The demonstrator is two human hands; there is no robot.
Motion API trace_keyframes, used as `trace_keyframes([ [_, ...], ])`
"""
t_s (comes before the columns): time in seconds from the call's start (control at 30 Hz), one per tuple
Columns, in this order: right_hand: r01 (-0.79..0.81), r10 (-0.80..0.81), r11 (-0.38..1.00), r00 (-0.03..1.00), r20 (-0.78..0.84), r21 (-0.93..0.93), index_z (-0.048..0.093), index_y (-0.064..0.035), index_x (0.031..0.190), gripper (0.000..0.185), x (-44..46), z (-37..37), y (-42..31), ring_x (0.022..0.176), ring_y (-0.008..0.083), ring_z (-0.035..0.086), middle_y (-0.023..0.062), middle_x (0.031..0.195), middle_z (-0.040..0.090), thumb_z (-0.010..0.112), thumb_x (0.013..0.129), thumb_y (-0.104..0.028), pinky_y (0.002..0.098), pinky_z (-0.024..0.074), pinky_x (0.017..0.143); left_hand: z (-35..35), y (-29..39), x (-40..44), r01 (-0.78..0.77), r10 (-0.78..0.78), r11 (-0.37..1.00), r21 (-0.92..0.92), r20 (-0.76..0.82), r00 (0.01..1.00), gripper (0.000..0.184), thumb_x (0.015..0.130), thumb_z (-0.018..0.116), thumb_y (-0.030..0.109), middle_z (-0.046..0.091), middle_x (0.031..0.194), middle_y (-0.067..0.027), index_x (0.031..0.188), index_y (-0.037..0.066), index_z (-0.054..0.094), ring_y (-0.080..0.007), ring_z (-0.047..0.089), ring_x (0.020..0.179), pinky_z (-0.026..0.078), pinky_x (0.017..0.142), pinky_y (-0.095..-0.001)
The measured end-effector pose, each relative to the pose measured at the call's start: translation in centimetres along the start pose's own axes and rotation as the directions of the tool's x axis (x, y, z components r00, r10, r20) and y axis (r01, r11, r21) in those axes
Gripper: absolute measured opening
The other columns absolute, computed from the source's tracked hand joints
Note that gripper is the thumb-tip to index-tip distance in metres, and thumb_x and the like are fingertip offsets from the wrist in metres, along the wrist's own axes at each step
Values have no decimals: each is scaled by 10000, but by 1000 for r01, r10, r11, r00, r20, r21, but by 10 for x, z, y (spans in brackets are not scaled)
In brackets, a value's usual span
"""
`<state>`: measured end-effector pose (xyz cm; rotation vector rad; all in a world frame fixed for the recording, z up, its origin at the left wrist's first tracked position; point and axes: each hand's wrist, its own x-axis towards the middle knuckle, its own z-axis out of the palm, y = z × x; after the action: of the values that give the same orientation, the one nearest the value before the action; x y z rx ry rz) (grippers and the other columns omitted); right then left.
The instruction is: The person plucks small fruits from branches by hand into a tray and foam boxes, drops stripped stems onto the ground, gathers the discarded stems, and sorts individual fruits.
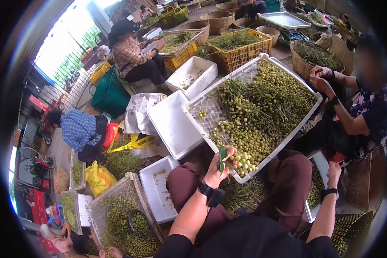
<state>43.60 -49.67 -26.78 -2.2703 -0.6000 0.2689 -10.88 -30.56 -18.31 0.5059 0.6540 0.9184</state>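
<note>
My left hand [218,171] is closed around a leafy fruit sprig [223,158] with green leaves, at the near corner of a white mesh tray [210,112]. That tray holds a heap of small round yellow-green fruits [284,81] mixed with thin stalks. Larger, paler fruits [244,163] lie beside my left hand in the corner. My right hand [333,172] is raised on the right with its fingers closed; what it holds, if anything, I cannot make out. Just left of it is a white box [310,211] with green fruits inside.
White foam boxes [176,124] stand left of the tray. Another fruit tray [133,182] with a bowl [139,223] lies lower left. A co-worker [352,99] sits at right, others further back. Yellow crates [241,56] and baskets [217,21] stand behind.
</note>
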Motion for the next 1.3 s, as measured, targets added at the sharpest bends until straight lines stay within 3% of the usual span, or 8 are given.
trace_keyframes([
  [0.03,116,-130,918,991,-11,-380,729,-76,1004,229,6,3,16,695,99,590,14,795,656,696,909,-282,255,454,612,2,0,-1,8,-8,1000,-4,-5,1000,236,952,724,301,638,916,-20,1007,90,632,-108,632,629,533,537,-241],
  [0.13,268,-272,961,959,-75,-61,740,-37,1018,232,-47,-18,-98,839,123,659,50,867,704,695,901,-233,282,493,732,4,1,-1,108,-108,993,-49,-11,994,186,952,725,238,642,899,-22,1008,92,625,-133,634,653,523,513,-248],
  [0.2,144,-234,876,961,144,461,729,-5,1007,193,-98,-29,-193,918,128,677,59,892,715,695,892,-157,284,519,785,0,-2,3,144,-143,989,-20,59,988,173,983,683,271,637,842,-2,990,110,620,-95,618,648,502,497,-228],
  [0.33,31,-526,792,542,655,610,676,15,1156,365,-189,1,-288,904,149,665,70,1000,703,786,850,-152,281,541,792,16,6,-2,138,-150,986,95,137,979,181,985,682,263,641,892,-14,991,94,616,-105,629,671,521,550,-238],
  [0.4,392,-615,785,402,679,479,653,18,1203,474,-207,44,-297,939,180,675,108,997,707,821,836,-232,304,552,796,20,10,-7,128,-145,985,116,154,977,177,986,681,249,641,916,-22,997,86,612,-113,636,689,536,577,-247],
  [0.57,-44,-512,845,219,831,533,670,21,1151,386,-218,114,-304,830,156,687,94,952,725,772,904,-258,303,558,716,6,16,-3,64,-67,998,22,221,973,213,979,690,233,646,952,-58,1023,46,597,-150,673,750,576,624,-277],
  [0.87,-531,-399,729,185,898,433,664,-47,1074,209,-220,166,-296,715,116,666,7,895,676,668,990,-238,289,577,607,-13,15,3,23,-22,999,-24,31,999,250,942,730,212,678,893,-99,1050,8,633,-185,695,718,595,613,-301],
  [1.3,-640,-233,632,381,895,437,645,-38,988,145,-214,186,-268,564,129,583,31,765,642,708,943,-161,267,480,493,-20,-37,35,25,-35,998,-64,-160,986,235,943,711,217,676,882,-56,1055,25,632,-184,686,637,561,492,-280],
])
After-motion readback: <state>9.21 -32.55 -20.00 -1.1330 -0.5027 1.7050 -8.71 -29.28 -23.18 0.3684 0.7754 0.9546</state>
